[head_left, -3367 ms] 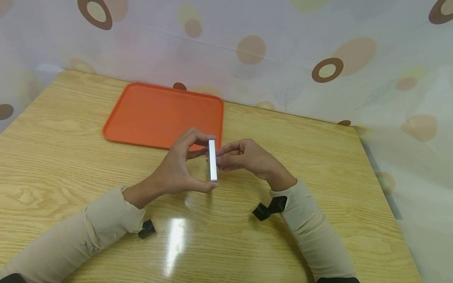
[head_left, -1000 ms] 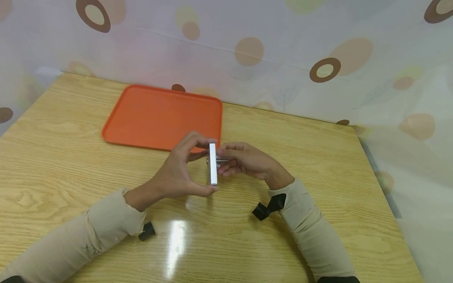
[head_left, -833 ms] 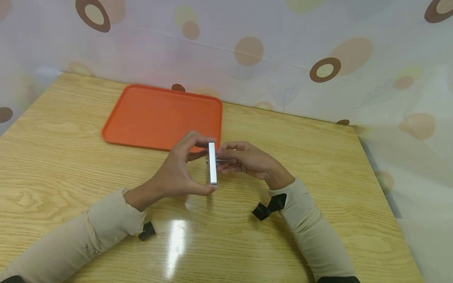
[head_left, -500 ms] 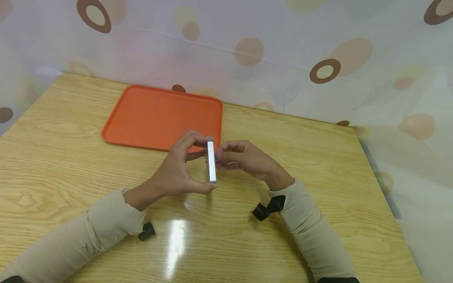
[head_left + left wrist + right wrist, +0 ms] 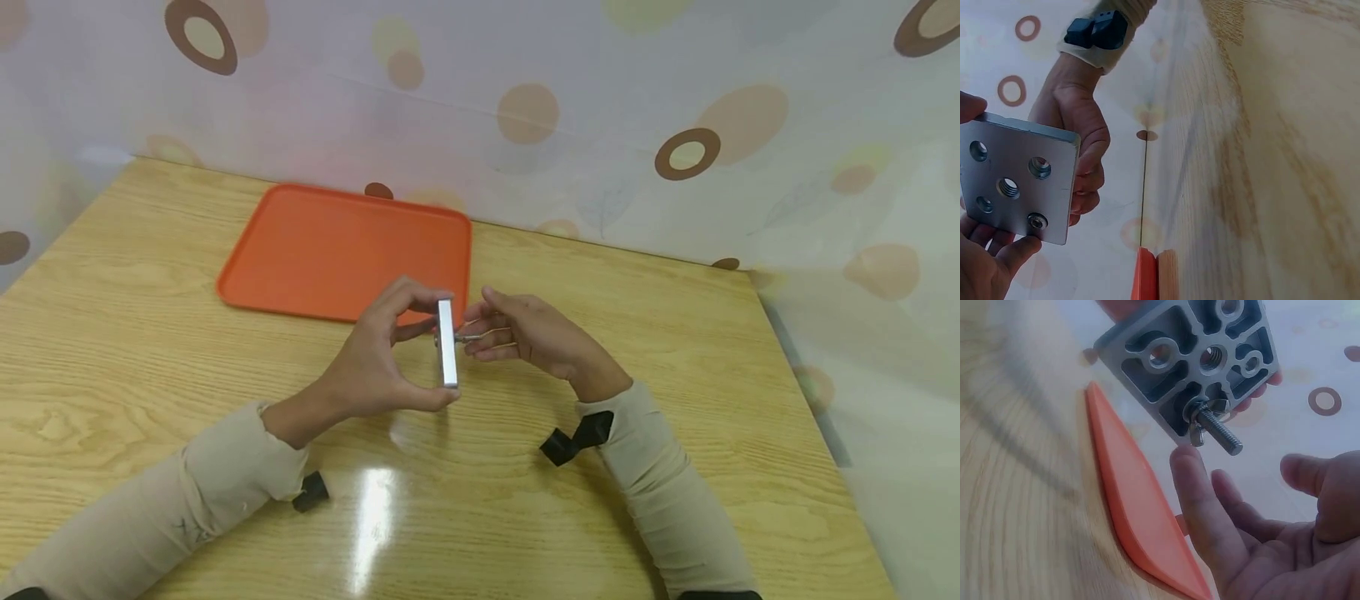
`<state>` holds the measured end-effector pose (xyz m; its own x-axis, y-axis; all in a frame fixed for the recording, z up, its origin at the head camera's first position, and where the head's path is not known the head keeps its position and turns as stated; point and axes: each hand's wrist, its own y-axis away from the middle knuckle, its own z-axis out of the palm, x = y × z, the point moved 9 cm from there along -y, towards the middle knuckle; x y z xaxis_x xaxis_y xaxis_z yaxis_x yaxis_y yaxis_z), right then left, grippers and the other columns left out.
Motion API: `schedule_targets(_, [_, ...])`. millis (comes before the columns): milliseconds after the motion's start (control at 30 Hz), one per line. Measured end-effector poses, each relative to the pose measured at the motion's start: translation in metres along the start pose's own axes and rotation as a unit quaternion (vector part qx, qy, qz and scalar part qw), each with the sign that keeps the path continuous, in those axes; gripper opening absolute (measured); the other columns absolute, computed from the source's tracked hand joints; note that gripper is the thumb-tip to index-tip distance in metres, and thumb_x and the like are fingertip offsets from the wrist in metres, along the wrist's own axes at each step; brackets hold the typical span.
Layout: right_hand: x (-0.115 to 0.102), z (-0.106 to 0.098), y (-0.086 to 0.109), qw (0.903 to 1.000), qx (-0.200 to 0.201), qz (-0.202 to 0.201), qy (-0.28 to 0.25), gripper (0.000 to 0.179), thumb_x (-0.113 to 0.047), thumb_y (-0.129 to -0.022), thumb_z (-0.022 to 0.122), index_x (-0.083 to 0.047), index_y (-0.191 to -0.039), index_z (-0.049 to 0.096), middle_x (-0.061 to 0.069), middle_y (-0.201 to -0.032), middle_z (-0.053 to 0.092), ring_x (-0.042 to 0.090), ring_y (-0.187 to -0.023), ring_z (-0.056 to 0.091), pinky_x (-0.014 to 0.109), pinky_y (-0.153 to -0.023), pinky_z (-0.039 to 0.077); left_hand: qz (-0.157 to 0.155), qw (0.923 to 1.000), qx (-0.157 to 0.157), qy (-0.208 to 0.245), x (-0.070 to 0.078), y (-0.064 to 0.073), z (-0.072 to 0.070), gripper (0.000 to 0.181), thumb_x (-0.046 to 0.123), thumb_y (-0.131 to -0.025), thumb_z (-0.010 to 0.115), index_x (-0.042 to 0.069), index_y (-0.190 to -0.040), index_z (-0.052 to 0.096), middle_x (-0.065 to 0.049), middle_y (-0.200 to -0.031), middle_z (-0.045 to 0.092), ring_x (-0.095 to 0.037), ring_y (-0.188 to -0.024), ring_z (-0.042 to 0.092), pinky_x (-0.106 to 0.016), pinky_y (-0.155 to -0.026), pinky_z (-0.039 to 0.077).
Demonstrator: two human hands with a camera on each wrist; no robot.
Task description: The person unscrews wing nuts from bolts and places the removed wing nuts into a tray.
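Held on edge by its rims, a square metal plate (image 5: 447, 343) sits between the thumb and fingers of my left hand (image 5: 363, 358). The left wrist view shows its flat face (image 5: 1013, 140) with several holes and a round bolt head (image 5: 1037, 221) in one corner. On the ribbed face, in the right wrist view, the threaded bolt (image 5: 1224, 434) sticks out with a wing nut (image 5: 1196, 434) on it, close to the plate. My right hand (image 5: 547, 337) is spread beside the bolt, index fingertip near the wing nut; contact is unclear.
An orange tray (image 5: 337, 250) lies on the wooden table (image 5: 600, 517) behind the hands, against the patterned wall covering (image 5: 600, 50). Black devices (image 5: 573, 437) are strapped at both wrists.
My right fingers, closed around the wing nut half a second ago, have spread and drawn back slightly to the right, baring the bolt. The left hand and plate stay nearly still.
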<state>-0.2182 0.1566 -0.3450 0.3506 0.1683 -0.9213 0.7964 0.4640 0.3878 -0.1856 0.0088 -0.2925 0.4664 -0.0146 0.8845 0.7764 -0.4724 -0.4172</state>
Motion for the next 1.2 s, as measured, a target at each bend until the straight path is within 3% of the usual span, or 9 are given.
schedule_targets(200, [0.008, 0.006, -0.003, 0.9984, -0.021, 0.043, -0.029, 0.048, -0.041, -0.108, 0.034, -0.004, -0.109, 0.063, 0.002, -0.083, 0.076, 0.011, -0.075, 0.074, 0.023, -0.072, 0.065, 0.010, 0.9999, -0.002, 0.000, 0.001, 0.000, 0.000, 0.076, 0.000, -0.060, 0.089, -0.002, -0.127, 0.053, -0.018, -0.126, 0.052, -0.025, -0.120, 0.052, -0.037, -0.106, 0.056])
schedule_targets(433, [0.012, 0.007, -0.003, 0.9981, -0.009, 0.058, -0.021, 0.042, -0.030, -0.107, 0.042, 0.006, -0.116, 0.061, 0.001, -0.077, 0.076, 0.010, -0.069, 0.073, 0.019, -0.065, 0.063, 0.014, 0.9999, -0.002, 0.001, 0.002, 0.000, 0.000, 0.076, 0.000, -0.059, 0.089, -0.002, -0.125, 0.053, -0.015, -0.127, 0.053, -0.025, -0.121, 0.053, -0.035, -0.107, 0.055])
schedule_targets(567, [0.011, 0.008, -0.002, 0.9991, -0.013, 0.040, -0.010, 0.033, -0.017, -0.104, 0.048, 0.009, -0.119, 0.062, -0.001, -0.079, 0.076, 0.010, -0.072, 0.073, 0.019, -0.067, 0.063, 0.015, 0.9999, -0.003, 0.002, 0.001, 0.000, 0.001, 0.075, 0.000, -0.059, 0.089, -0.002, -0.125, 0.053, -0.015, -0.128, 0.052, -0.026, -0.122, 0.053, -0.033, -0.106, 0.055])
schedule_targets(800, [0.007, 0.012, 0.000, 0.9995, -0.022, 0.023, -0.003, 0.017, -0.010, -0.098, 0.056, -0.004, -0.100, 0.071, -0.001, -0.082, 0.075, 0.009, -0.076, 0.072, 0.019, -0.072, 0.063, 0.015, 0.9999, -0.004, 0.000, 0.001, 0.000, 0.002, 0.074, 0.001, -0.059, 0.089, -0.001, -0.124, 0.053, -0.015, -0.128, 0.052, -0.026, -0.123, 0.052, -0.035, -0.106, 0.056])
schedule_targets(1033, [0.005, 0.011, 0.000, 0.9996, -0.023, 0.005, 0.016, 0.019, -0.003, -0.097, 0.056, 0.002, -0.109, 0.068, -0.004, -0.086, 0.075, 0.010, -0.082, 0.072, 0.025, -0.080, 0.064, 0.016, 0.9999, -0.004, 0.004, 0.000, 0.000, 0.003, 0.074, 0.000, -0.059, 0.089, -0.002, -0.124, 0.054, -0.016, -0.124, 0.053, -0.025, -0.121, 0.053, -0.035, -0.106, 0.056])
schedule_targets(1200, [0.002, 0.010, 0.000, 0.9984, -0.016, -0.018, 0.051, 0.030, -0.001, -0.094, 0.060, 0.012, -0.121, 0.061, -0.005, -0.092, 0.075, 0.012, -0.088, 0.073, 0.038, -0.092, 0.063, 0.010, 0.9999, -0.003, 0.004, -0.001, 0.001, 0.003, 0.074, 0.000, -0.059, 0.089, -0.002, -0.125, 0.054, -0.015, -0.126, 0.053, -0.024, -0.120, 0.052, -0.032, -0.106, 0.055])
